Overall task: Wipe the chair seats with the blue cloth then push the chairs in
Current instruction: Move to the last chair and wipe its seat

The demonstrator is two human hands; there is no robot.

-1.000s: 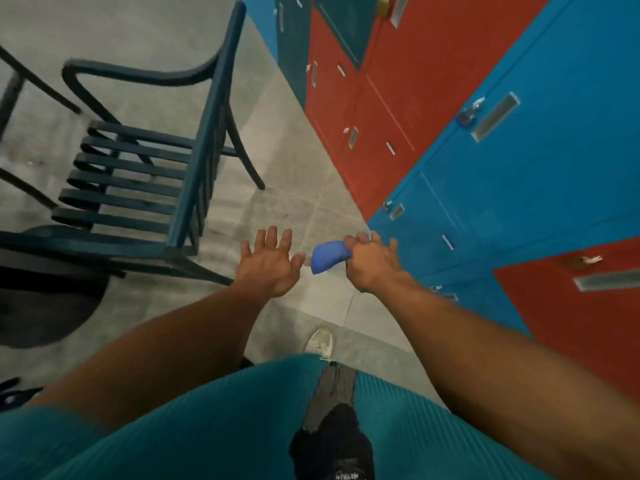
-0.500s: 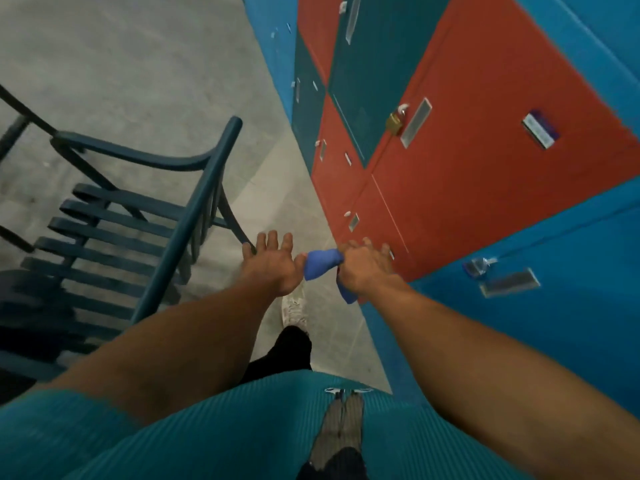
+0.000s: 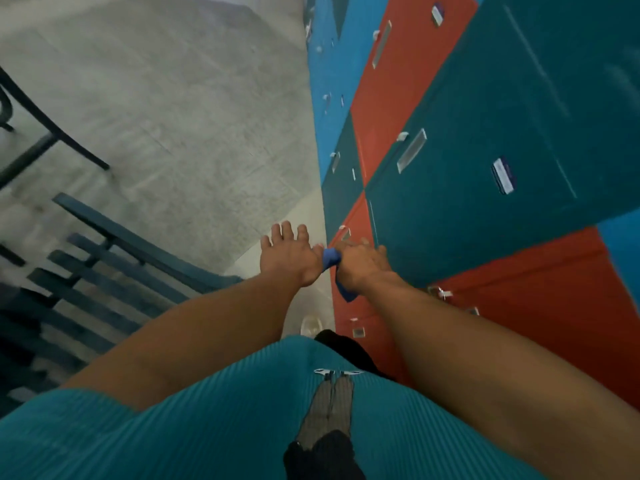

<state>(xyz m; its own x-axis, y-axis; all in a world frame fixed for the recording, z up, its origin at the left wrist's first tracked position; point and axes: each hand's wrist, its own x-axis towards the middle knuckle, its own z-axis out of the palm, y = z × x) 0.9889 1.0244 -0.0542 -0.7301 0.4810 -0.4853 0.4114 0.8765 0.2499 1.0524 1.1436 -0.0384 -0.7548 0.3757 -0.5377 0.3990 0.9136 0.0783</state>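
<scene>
My right hand (image 3: 362, 266) grips the blue cloth (image 3: 330, 258), which bunches out to the left of the fist and hangs a little below the wrist. My left hand (image 3: 289, 256) is held out beside it with fingers spread, its thumb side touching the cloth. A dark blue slatted chair (image 3: 114, 268) stands at the lower left, its backrest rail running toward my left forearm. Both hands hover above the floor, to the right of the chair.
A wall of red, blue and teal lockers (image 3: 485, 150) fills the right side, close to my right arm. Grey floor (image 3: 180, 116) stretches ahead. Dark legs of another chair (image 3: 45, 133) show at the far left. My shoe (image 3: 310, 325) is below the hands.
The view has swung up and right along the lockers, so the chair slid to the lower left. My hands have closed together and the left one now touches the cloth.
</scene>
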